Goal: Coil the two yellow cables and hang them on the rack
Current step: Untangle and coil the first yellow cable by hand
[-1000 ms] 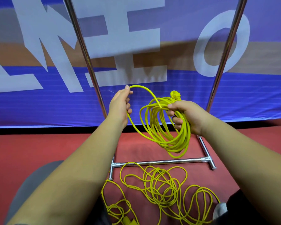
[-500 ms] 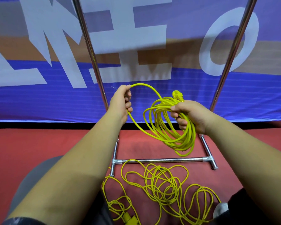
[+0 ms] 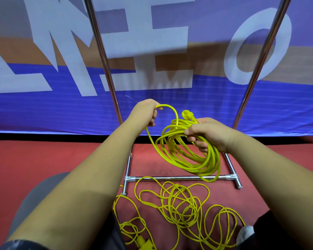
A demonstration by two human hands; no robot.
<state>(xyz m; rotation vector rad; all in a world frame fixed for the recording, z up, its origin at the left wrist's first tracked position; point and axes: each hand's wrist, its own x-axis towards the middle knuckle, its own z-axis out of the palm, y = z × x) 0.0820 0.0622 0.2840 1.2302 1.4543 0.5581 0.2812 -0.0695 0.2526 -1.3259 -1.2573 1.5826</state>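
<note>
We hold a half-wound yellow cable before the steel rack.

Our right hand (image 3: 209, 135) grips the coiled cable (image 3: 186, 154), its loops hanging down and toward us, its plug (image 3: 187, 114) pointing up and away. Our left hand (image 3: 145, 112) is closed on the free strand arching over to the coil. The second cable (image 3: 181, 204) sprawls loose on the red floor (image 3: 43, 159), by the rack's base bar (image 3: 179, 177).

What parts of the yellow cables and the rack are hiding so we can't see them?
Head view only:
- Rack: its top, where cables would hang, is cut off by the upper edge.
- Loose cable on the floor: its near loops run off the bottom edge and behind the forearms.
- Coil: the gripped stretch is hidden inside the right hand.
</note>
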